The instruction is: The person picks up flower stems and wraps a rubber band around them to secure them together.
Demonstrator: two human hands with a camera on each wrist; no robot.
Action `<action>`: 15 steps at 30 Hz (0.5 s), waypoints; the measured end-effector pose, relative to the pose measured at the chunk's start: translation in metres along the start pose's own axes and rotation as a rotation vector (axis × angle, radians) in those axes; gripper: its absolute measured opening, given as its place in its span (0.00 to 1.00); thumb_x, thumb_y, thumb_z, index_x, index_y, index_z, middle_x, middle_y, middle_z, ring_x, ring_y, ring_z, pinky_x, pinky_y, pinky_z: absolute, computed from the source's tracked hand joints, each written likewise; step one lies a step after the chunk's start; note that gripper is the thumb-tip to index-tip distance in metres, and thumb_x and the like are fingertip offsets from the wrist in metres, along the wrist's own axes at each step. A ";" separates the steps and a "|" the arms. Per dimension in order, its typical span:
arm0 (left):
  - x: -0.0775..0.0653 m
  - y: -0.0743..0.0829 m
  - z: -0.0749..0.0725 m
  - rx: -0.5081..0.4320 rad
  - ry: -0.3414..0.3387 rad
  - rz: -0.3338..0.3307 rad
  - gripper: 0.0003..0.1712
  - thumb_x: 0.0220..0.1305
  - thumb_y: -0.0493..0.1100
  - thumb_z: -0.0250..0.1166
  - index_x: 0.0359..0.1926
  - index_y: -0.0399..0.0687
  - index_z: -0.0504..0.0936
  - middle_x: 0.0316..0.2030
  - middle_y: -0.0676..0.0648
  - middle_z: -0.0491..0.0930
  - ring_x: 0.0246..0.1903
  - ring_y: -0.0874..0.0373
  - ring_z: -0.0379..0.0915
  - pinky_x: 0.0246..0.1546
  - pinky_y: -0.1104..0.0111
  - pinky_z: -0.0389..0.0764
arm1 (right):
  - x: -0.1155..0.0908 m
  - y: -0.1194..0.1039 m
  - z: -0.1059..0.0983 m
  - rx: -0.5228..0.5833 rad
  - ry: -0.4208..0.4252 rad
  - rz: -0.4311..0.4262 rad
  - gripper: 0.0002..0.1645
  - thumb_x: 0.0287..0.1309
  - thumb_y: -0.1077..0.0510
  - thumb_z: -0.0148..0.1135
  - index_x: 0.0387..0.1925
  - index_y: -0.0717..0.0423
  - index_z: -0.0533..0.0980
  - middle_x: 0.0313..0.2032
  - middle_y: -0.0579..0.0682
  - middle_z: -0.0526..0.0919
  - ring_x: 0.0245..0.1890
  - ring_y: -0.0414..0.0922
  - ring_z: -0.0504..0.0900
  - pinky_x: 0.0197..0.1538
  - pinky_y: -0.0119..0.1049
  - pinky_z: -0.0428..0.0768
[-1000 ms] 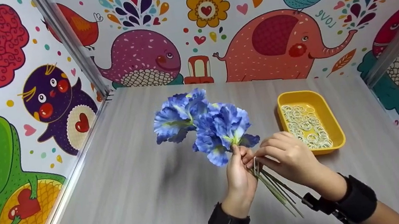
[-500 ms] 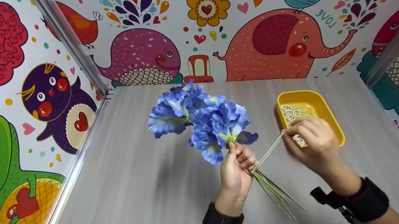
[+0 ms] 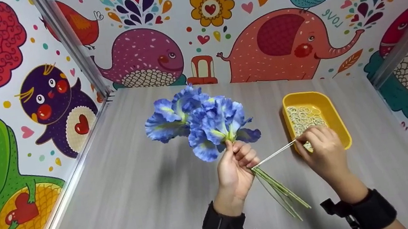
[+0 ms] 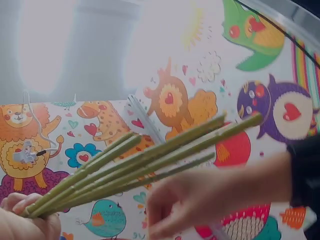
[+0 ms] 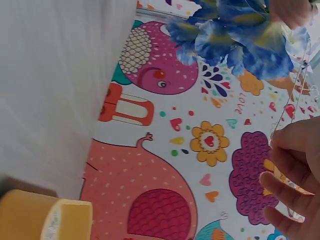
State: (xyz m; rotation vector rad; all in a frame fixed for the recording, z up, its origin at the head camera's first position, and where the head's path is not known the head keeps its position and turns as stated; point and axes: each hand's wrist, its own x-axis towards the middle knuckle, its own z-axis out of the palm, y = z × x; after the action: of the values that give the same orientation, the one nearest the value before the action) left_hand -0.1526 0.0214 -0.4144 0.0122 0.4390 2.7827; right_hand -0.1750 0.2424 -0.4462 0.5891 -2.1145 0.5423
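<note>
My left hand [image 3: 237, 168] grips a bunch of blue artificial irises [image 3: 204, 120] just under the blooms. Their green stems [image 3: 281, 188] fan out below the fist, toward the lower right. A white rubber band [image 3: 274, 154] runs taut from the stems beside the left hand to my right hand [image 3: 321, 150], whose thumb and fingertips pinch its far end. In the right wrist view the stretched band [image 5: 299, 85] shows as two thin strands. Several stem ends [image 4: 190, 140] fill the middle of the left wrist view, with the right hand [image 4: 175, 202] behind them.
A yellow tray [image 3: 340, 129] holding many pale rubber bands [image 3: 301, 118] stands on the grey table [image 3: 127, 186] just beyond the right hand, which overlaps its near end in the head view. Walls printed with cartoon animals [image 3: 274, 51] enclose the table at the back and sides.
My right hand has pulled the rubber band away from the stems to the right, stretching it. The left hand and the irises have shifted slightly left and up.
</note>
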 end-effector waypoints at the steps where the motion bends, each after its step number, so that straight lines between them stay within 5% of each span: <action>1: 0.001 0.001 0.002 -0.026 0.002 -0.003 0.26 0.76 0.56 0.25 0.24 0.51 0.58 0.19 0.55 0.49 0.16 0.67 0.50 0.26 0.73 0.45 | -0.002 0.000 0.002 0.000 -0.016 0.008 0.06 0.43 0.66 0.66 0.24 0.61 0.76 0.24 0.54 0.79 0.32 0.55 0.77 0.39 0.50 0.71; 7: 0.011 0.001 0.015 -0.141 0.039 0.051 0.26 0.76 0.57 0.27 0.25 0.51 0.58 0.19 0.55 0.50 0.17 0.66 0.50 0.23 0.76 0.53 | -0.017 -0.010 0.020 0.000 -0.059 -0.023 0.08 0.40 0.66 0.67 0.22 0.60 0.74 0.20 0.51 0.77 0.24 0.50 0.74 0.29 0.45 0.72; 15: 0.031 -0.008 0.021 -0.289 0.060 0.255 0.24 0.75 0.57 0.28 0.26 0.51 0.58 0.21 0.55 0.50 0.18 0.65 0.49 0.24 0.75 0.57 | -0.044 -0.044 0.041 0.021 -0.060 0.038 0.08 0.40 0.66 0.67 0.23 0.57 0.74 0.21 0.48 0.74 0.22 0.44 0.72 0.29 0.35 0.73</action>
State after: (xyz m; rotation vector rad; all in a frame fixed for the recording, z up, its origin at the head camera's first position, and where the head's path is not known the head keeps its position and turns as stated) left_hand -0.1776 0.0448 -0.3985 -0.0884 0.0474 3.0776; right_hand -0.1522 0.1937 -0.4972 0.5840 -2.1830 0.5752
